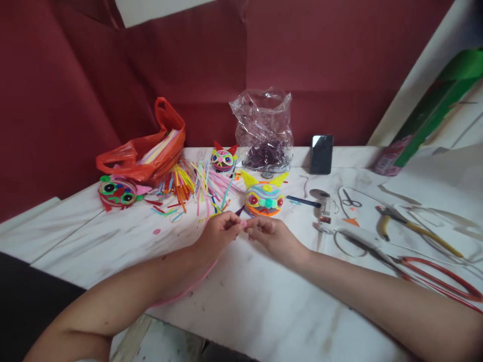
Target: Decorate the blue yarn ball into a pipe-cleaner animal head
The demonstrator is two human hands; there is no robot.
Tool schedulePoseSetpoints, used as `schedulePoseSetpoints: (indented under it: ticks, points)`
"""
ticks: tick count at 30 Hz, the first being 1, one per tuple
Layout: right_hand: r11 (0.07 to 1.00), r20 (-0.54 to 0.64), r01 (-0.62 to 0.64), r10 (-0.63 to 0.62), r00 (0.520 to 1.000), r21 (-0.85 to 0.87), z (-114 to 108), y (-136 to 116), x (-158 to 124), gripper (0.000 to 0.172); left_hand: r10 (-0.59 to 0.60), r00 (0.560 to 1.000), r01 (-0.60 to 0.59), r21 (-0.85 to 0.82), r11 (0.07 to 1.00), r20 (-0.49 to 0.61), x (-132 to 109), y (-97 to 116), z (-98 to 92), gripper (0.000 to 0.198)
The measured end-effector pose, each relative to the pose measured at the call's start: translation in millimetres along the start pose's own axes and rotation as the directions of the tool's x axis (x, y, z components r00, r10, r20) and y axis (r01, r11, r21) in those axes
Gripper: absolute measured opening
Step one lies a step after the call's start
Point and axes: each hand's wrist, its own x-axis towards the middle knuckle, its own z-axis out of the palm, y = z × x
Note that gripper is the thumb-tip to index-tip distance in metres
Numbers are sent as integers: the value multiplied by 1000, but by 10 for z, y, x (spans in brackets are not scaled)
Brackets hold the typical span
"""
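Observation:
My left hand (pixel 225 229) and my right hand (pixel 267 232) meet over the middle of the white marbled table. Between their pinched fingertips is a small pink piece (pixel 243 223). A long pink strip (pixel 188 290) runs from under my left hand along the forearm toward the table's front edge. Just behind my hands sits a colourful animal head (pixel 264 198) with yellow ears and red eyes. A dark pointed thing (pixel 240 211) shows beside my left fingertips; what it belongs to is unclear.
Two more colourful heads (pixel 119 193) (pixel 223 158), a red bag (pixel 151 148), cut fuzzy strips (pixel 183 183), a clear bag (pixel 266 136) and a phone (pixel 321 155) stand behind. Glue gun (pixel 327 215), pliers (pixel 426 232), scissors (pixel 350 199) and red-handled shears (pixel 439 275) lie right.

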Motion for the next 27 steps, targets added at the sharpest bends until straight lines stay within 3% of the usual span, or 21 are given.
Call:
schedulePoseSetpoints:
  ticks: [4, 8, 12, 16, 19, 21, 23, 27]
  points:
    - [1000, -94, -17, 19, 995, 26, 38, 49, -27, 33, 25, 1000, -25, -21, 999, -15, -17, -55, 74, 15]
    - [997, -104, 22, -29, 994, -71, 30, 67, -35, 29, 5, 999, -7, 33, 999, 51, -8, -60, 45, 16]
    - [966, -42, 101, -114, 993, -236, -7, 11, -32, 20, -47, 985, 14, 193, 981, 164, 12, -12, -59, 12]
    - [860, 82, 254, -243, 966, -443, -53, -89, -58, 15, 64, 985, -111, 312, 944, 159, 0, -2, -78, 11]
    - [795, 194, 324, -260, 946, -512, -74, -120, -75, 16, 136, 969, -201, 341, 918, 206, -12, 0, -53, 12]
    - [824, 179, 297, -239, 954, -483, -78, -108, -66, 16, 153, 967, -216, 347, 913, 203, -6, 8, -51, 11]
    - [910, 114, 200, -170, 979, -363, -76, -89, -38, 17, 115, 981, -159, 299, 941, 158, 10, 18, -65, 14]
    - [998, 8, -23, 23, 1000, -59, -51, -82, 8, 24, 12, 999, -15, 68, 998, 43, 30, 16, -64, 23]
